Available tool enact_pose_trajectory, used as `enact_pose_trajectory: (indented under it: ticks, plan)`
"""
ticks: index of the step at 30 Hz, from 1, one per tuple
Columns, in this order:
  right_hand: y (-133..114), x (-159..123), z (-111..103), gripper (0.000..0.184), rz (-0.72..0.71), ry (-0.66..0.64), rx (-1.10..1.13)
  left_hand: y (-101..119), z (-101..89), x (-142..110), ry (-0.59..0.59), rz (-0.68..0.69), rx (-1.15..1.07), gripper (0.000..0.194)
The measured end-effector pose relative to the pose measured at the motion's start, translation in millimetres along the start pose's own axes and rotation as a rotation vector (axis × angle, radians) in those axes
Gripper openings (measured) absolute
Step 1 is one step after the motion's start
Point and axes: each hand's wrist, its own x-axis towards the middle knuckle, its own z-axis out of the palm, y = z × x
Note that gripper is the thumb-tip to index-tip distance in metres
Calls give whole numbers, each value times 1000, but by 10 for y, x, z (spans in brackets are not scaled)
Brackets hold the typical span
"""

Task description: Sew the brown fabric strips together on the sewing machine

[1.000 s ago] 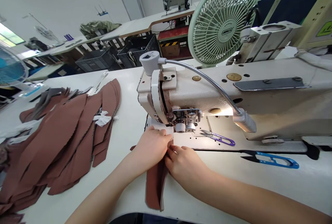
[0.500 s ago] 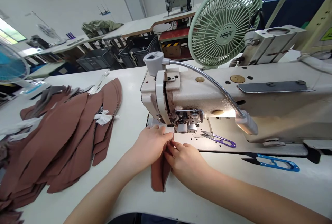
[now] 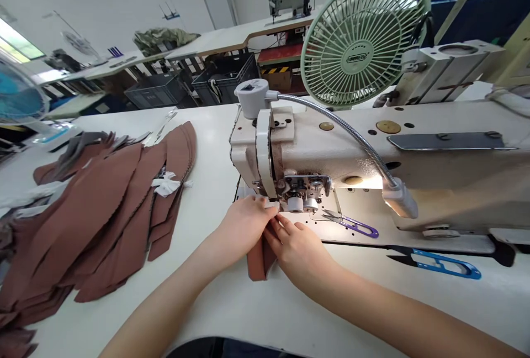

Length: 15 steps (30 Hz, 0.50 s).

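A folded strip of reddish-brown fabric (image 3: 256, 261) lies under both hands, its near end hanging toward me on the table. My left hand (image 3: 248, 222) is closed on the fabric just in front of the sewing machine (image 3: 269, 151), thumb and fingers pressed together at its upper end. Close by on the right, my right hand (image 3: 296, 245) pinches the fabric's right edge with bent fingers. The needle area is hidden behind my left fingers. Purple-handled thread snips (image 3: 356, 226) rest on the machine bed, right of my right hand.
Several brown fabric pieces (image 3: 103, 209) are heaped on the left of the white table (image 3: 211, 142). Blue thread snips (image 3: 447, 264) lie at the right. A lamp on a bent metal neck (image 3: 399, 198) overhangs the bed. Behind the machine stands a green fan (image 3: 360, 43).
The fabric strip has slid away from me toward the needle area, so less of its near end shows. Both hands stay on it. The view has shifted slightly.
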Motion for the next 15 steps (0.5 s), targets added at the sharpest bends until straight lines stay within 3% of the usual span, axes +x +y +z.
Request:
enact_pose_trajectory:
  ticks: [4, 10, 15]
  plan:
    - [-27, 15, 78, 44, 30, -5, 8, 6, 30, 39, -32, -20, -12, 24]
    - [-139, -18, 101, 48, -37, 51, -41, -87, 43, 2, 126, 68, -91, 18]
    - [-97, 14, 75, 43, 10, 47, -51, -65, 95, 57, 111, 40, -101, 19]
